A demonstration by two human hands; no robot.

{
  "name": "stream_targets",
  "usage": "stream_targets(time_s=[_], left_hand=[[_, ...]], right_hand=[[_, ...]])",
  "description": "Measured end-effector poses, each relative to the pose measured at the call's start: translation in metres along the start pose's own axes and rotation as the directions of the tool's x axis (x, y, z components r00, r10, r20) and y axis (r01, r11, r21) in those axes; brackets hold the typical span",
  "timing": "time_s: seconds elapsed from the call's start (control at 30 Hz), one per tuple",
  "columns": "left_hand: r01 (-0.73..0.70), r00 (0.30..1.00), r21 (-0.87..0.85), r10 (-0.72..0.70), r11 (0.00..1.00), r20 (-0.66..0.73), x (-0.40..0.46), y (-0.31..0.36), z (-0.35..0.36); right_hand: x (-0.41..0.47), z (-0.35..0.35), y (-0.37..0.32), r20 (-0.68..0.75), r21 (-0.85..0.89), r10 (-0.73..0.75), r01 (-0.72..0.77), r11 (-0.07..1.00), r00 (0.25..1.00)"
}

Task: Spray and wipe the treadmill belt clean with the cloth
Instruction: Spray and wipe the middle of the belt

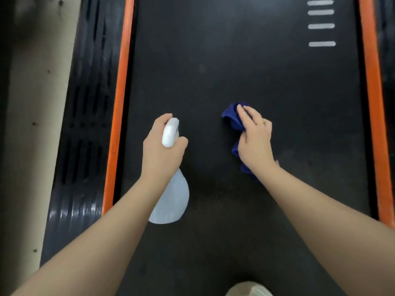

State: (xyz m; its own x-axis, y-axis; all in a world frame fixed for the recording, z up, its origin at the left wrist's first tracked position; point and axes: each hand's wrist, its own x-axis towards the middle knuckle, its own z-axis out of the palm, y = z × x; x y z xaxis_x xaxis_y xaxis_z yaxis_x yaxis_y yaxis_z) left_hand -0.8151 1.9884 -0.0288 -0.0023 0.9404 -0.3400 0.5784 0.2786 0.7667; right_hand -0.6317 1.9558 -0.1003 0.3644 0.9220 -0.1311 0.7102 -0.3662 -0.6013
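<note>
The black treadmill belt [235,60] fills the middle of the view. My left hand [162,150] grips a white spray bottle [171,197] by its neck, index finger over the white trigger head, nozzle pointing forward over the belt. My right hand [254,139] lies on a bunched blue cloth [232,118] and presses it onto the belt right of centre. Part of the cloth is hidden under that hand and wrist.
Orange side rails run along the belt's left edge [119,103] and right edge [374,103]. A ribbed black foot rail [85,124] lies left of it, then pale floor [32,124]. White stripes [321,26] mark the belt's far right. A light-coloured shape [250,290] shows at the bottom.
</note>
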Motion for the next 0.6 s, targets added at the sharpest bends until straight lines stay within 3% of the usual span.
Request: stream_targets(time_s=[0.13,0.23,0.4,0.47,0.5,0.57,0.6], left_hand=[[-0.010,0.999,-0.045,0.008,0.999,-0.038,0.026,0.008,-0.011],[-0.065,0.998,-0.057,0.064,0.996,-0.013,0.040,0.013,-0.015],[-0.015,1.000,-0.085,0.013,0.996,-0.028,0.054,0.005,-0.014],[0.007,0.998,-0.113,-0.015,0.994,-0.067,0.058,0.002,-0.018],[0.013,0.997,-0.114,-0.022,0.993,-0.075,0.059,0.002,-0.018],[0.040,0.996,-0.116,-0.049,0.992,-0.071,0.059,0.002,-0.017],[0.054,0.996,-0.124,-0.062,0.991,-0.061,0.060,0.003,-0.017]], right_hand=[[0.073,0.020,-0.036,0.111,-0.122,0.067,-0.053,0.991,0.992],[0.117,0.033,-0.056,0.137,-0.147,0.027,-0.006,0.989,0.990],[0.151,0.046,-0.079,0.124,-0.263,-0.084,0.115,0.958,0.989],[0.139,0.054,-0.086,0.224,-0.326,-0.290,0.353,0.877,0.930],[0.129,0.059,-0.087,0.308,-0.329,-0.399,0.490,0.807,0.864],[0.123,0.058,-0.083,0.460,-0.297,-0.510,0.668,0.683,0.726],[0.132,0.053,-0.078,0.477,-0.307,-0.532,0.699,0.646,0.700]])
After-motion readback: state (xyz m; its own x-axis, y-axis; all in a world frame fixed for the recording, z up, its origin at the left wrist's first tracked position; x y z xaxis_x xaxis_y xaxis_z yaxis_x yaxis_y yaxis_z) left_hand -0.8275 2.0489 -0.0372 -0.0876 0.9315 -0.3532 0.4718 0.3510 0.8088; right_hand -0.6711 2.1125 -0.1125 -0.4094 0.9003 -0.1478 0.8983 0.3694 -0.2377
